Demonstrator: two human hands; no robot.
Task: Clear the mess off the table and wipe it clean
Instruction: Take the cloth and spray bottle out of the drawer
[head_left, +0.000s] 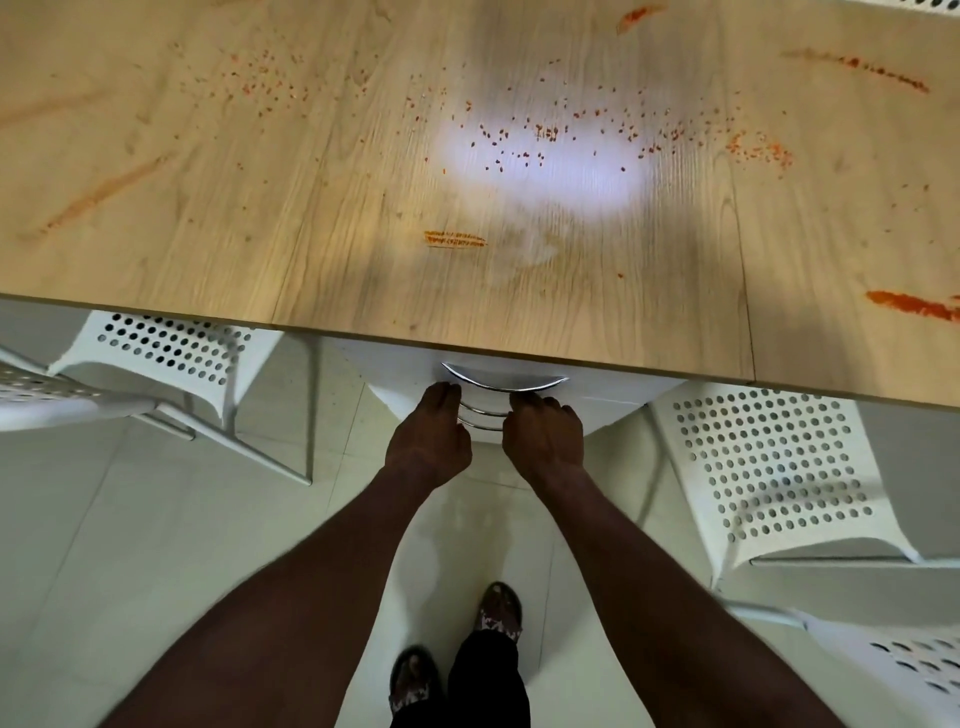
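The wooden table (363, 291) fills the upper half of the view. Small red crumbs (519, 140) are scattered across its middle. Orange-red smears lie near the front (454, 239), at the right edge (909, 304), at the far right (857, 67) and on the left (104, 195). Under the table's front edge stands a white drawer unit (613, 395) with curved chrome handles (504, 383). My left hand (431, 436) and my right hand (543, 436) are side by side at the unit's front. Their fingers curl over the two ends of the second handle (483, 411); the fingertips are hidden.
White perforated chairs stand on both sides, one at the left (166, 353) and one at the right (769, 467). Another chair back shows at the bottom right (914, 670). My feet (498, 608) stand on a pale tiled floor (156, 545).
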